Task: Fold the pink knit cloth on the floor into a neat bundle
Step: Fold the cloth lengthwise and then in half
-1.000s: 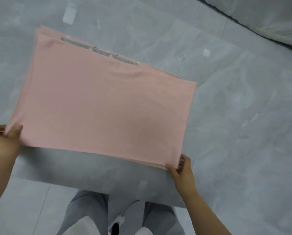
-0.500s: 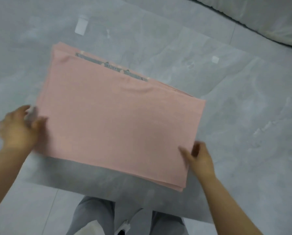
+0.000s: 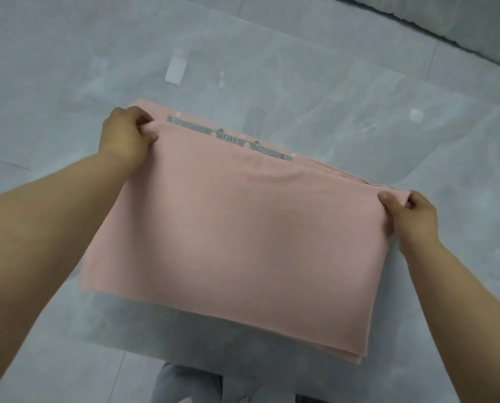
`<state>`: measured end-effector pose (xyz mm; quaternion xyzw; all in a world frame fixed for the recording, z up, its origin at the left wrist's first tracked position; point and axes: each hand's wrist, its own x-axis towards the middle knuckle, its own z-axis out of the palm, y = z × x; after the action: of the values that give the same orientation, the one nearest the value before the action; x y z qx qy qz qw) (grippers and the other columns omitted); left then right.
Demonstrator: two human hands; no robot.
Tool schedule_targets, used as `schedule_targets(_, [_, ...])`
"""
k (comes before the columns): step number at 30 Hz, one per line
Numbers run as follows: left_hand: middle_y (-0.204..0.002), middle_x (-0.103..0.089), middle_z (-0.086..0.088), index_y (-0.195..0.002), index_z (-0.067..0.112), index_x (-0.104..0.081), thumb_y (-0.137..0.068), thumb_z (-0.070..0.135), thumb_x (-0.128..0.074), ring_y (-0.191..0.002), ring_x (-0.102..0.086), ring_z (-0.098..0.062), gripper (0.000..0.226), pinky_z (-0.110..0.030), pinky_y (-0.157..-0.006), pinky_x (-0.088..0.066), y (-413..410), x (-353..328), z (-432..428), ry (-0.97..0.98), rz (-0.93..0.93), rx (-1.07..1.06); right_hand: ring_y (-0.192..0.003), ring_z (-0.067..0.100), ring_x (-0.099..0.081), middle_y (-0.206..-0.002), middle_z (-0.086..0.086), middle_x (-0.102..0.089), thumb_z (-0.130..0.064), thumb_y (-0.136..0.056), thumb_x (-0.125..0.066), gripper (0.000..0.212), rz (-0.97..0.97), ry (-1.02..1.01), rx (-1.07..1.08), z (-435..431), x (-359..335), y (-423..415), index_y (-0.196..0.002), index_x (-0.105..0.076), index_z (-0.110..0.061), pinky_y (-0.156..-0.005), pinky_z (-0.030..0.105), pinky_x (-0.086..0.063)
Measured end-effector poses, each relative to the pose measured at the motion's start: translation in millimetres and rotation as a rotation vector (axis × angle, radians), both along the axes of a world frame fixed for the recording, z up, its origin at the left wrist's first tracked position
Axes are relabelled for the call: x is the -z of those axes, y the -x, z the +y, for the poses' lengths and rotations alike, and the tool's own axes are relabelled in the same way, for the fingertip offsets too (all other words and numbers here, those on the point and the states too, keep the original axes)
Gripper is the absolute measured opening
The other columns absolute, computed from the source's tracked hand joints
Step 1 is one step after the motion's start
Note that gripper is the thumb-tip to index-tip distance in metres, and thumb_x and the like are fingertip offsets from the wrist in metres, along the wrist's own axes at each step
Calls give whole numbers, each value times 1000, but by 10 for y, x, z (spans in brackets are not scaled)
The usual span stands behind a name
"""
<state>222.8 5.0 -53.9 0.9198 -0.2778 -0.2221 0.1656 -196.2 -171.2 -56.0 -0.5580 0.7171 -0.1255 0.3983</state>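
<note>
The pink knit cloth (image 3: 243, 234) lies on the floor as a folded rectangle of several layers, with a grey patterned strip showing along its far edge. My left hand (image 3: 125, 136) pinches the far left corner of the top layers. At the far right corner my right hand (image 3: 411, 219) pinches the cloth between thumb and fingers. The near edge lies flat, its stacked layers showing at the near right corner.
A thin translucent sheet (image 3: 417, 126) covers the grey tiled floor (image 3: 39, 82) under the cloth. A white covered object (image 3: 475, 21) runs along the top right. My grey trouser legs (image 3: 184, 385) show at the bottom.
Both hands let go of the near corners and moved along the sides to the far corners, which they now pinch. The cloth lies flat.
</note>
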Motion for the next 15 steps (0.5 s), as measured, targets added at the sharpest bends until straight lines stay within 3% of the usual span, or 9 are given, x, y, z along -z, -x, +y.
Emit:
schedule_targets(3, [-111,-61,-23,-104,1,-63,-80,8,-64,-101,-55,-37,25,-31,-86,-40,-146,-74,-73,-3,-27,59,-56,11,-39,-64,0,-45,-21,-77,-70,19,8,64,35,-69,-66,19,-77,-54,-11,-45,11,-33])
schedule_targets(6, [-94,-58,-16,-100,0,-65,-78,7,-65,-84,-51,-28,23,-11,-68,-39,-308,-149,-142,66,-37,75,-56,12,-36,-59,-4,-41,-22,-76,-71,28,31,139,139,-109,-60,-11,-64,-45,-19,-42,10,-30])
schedule_targets(7, [-92,-56,-14,-99,1,-65,-78,7,-65,-82,-48,-23,22,-11,-65,-38,-332,-155,-156,77,-27,73,-59,16,-39,-61,-3,-42,-22,-77,-70,26,47,145,156,-93,-48,-50,-66,-46,-17,-44,11,-32])
schedule_targets(9, [-96,-59,-19,-97,1,-65,-79,8,-64,-82,-48,-22,19,-21,-72,-35,-340,-127,-178,85,-21,77,-75,24,-50,-76,6,-52,-25,-81,-65,20,157,131,150,-8,-16,-158,-84,-53,-10,-63,21,-42])
schedule_targets(11, [-106,-60,-22,-95,3,-64,-80,11,-61,-86,-52,-28,17,-26,-76,-35,-304,-80,-189,86,-33,62,-108,35,-49,-112,17,-53,-29,-84,-61,39,430,137,83,149,-10,-312,-114,-49,-7,-92,39,-37])
schedule_targets(13, [-116,-53,-24,-99,4,-62,-84,16,-56,-105,-50,-36,21,-33,-87,-37,-228,-32,-176,48,-97,58,-125,41,-35,-136,24,-39,-31,-85,-54,57,556,254,-182,398,-10,-503,-131,-36,-3,-105,45,-22])
schedule_targets(15, [-128,-43,-23,-108,8,-57,-87,19,-51,-121,-36,-40,25,-40,-101,-27,-97,-2,-137,-11,-225,125,-131,42,-29,-144,25,-32,-36,-82,-46,64,543,341,-545,711,24,-695,-137,-32,-5,-109,50,-12])
